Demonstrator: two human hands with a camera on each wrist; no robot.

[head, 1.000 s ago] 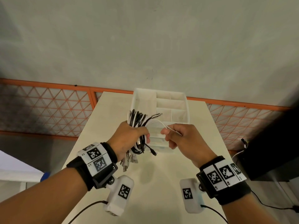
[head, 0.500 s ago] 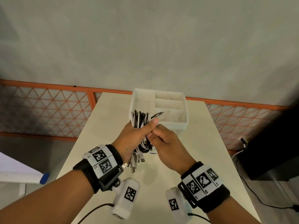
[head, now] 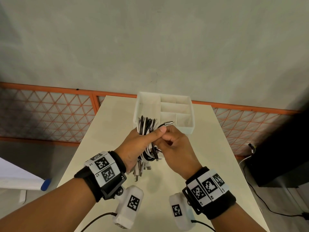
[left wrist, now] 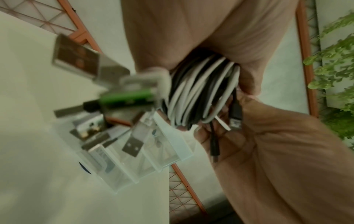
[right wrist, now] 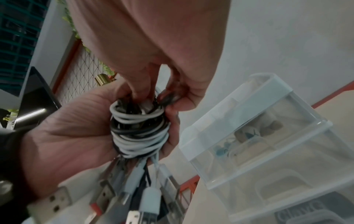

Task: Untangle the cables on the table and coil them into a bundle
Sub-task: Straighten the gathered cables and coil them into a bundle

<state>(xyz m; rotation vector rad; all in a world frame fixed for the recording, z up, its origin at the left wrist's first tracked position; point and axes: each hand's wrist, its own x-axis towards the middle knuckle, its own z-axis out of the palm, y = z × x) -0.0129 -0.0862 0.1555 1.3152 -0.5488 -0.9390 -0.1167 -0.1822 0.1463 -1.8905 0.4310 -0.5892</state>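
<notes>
A bundle of black and white cables (head: 147,129) is held upright above the table, with my left hand (head: 150,136) wrapped round its middle and the thumb across the front. In the right wrist view the coils (right wrist: 138,131) lie stacked in the left palm (right wrist: 67,136). My right hand (head: 164,139) is pressed against the left, and its fingertips (right wrist: 151,86) pinch cable ends at the top of the coils. A black lead with a metal plug (head: 168,123) sticks out to the right. Several USB plugs (head: 140,169) hang below the fist and show blurred up close (left wrist: 132,145).
A white divided organiser box (head: 190,114) stands on the cream table (head: 108,131) just beyond the hands. The box (right wrist: 258,136) is translucent and close to the bundle. An orange mesh fence (head: 50,114) runs behind the table, and a dark unit with cords (head: 275,156) stands on the right.
A second ago my right hand held a white cable end out to the right of the bundle. It has since moved left against my left hand, and the white loop is gone into the coil.
</notes>
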